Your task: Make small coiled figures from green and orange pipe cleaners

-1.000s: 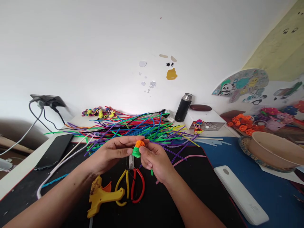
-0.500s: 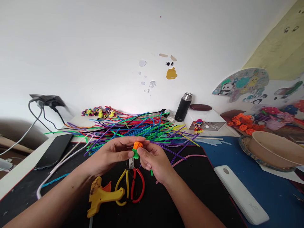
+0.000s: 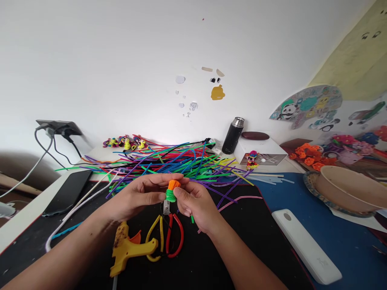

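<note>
Orange-and-green pipe-cleaner coil [image 3: 171,192] between both hands, above cutters [image 3: 175,238]. Left hand [image 3: 137,197] fingers narrowed on coil's left side and top; right hand [image 3: 198,201] pinching right side, probably stopping wrap loosening. Glue gun [image 3: 133,249] beside cutters, likely for easy reach.

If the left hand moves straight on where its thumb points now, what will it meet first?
The left hand would probably first meet the orange-and-green piece held by the right hand; they look almost touching, though depth is unclear.
</note>
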Demonstrator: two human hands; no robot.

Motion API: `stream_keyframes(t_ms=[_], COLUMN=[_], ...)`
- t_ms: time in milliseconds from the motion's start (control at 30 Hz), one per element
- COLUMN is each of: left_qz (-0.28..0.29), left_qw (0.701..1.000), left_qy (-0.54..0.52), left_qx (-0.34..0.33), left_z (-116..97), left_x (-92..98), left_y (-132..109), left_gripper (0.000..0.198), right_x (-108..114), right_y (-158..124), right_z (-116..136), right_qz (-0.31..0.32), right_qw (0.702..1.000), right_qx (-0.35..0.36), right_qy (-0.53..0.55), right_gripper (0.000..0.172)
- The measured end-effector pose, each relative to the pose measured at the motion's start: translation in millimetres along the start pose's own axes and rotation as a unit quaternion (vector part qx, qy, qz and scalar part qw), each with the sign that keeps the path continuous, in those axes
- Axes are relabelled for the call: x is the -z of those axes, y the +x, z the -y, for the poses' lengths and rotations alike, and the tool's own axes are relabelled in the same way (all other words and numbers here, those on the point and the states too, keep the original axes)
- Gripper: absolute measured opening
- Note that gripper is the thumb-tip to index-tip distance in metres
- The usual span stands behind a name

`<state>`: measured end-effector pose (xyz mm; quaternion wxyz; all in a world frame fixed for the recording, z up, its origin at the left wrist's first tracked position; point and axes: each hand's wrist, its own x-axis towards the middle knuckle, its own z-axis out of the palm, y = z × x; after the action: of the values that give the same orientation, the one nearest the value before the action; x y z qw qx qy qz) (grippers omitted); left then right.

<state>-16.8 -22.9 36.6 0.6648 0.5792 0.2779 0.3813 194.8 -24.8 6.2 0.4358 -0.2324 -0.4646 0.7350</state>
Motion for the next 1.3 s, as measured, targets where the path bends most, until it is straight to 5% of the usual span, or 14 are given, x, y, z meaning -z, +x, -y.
stream_keyframes(t_ms=[533,667,867,1033,1300], left_qz=[-0.038,0.006,-0.061,-0.058,-0.047], left_qw=[0.999,0.994,0.903,0.837,0.857], left_qy=[0.010,0.107,0.411,0.516,0.491], left_qx=[0.001,-0.024,-0.105,-0.174,-0.150], left_z=[1.0,-15.4,-27.4,-16.0,-28.4], left_x=[-0.5,0.1,-8.4,-12.5,-6.6], left_y=[-0.3,-6.9,-12.3,-8.2,-10.4], left_gripper=[0.039,0.063,0.057,0.039,0.025], right_x=[0.6,-0.4,-0.3,2.0,1.1], right_y=[1.2,0.9,1.5,1.9,0.0], right_z=[-1.7,-0.8,-4.8,-10.5,-6.4], right_qz=[-0.004,-0.010,-0.030,-0.028,-0.022], right_qw=[1.000,0.999,0.996,0.993,0.994], right_qx=[0.005,-0.004,-0.007,0.003,-0.013], right_qy=[-0.021,-0.036,-0.081,-0.117,-0.110], right_gripper=[0.049,0.049,0.052,0.054,0.055])
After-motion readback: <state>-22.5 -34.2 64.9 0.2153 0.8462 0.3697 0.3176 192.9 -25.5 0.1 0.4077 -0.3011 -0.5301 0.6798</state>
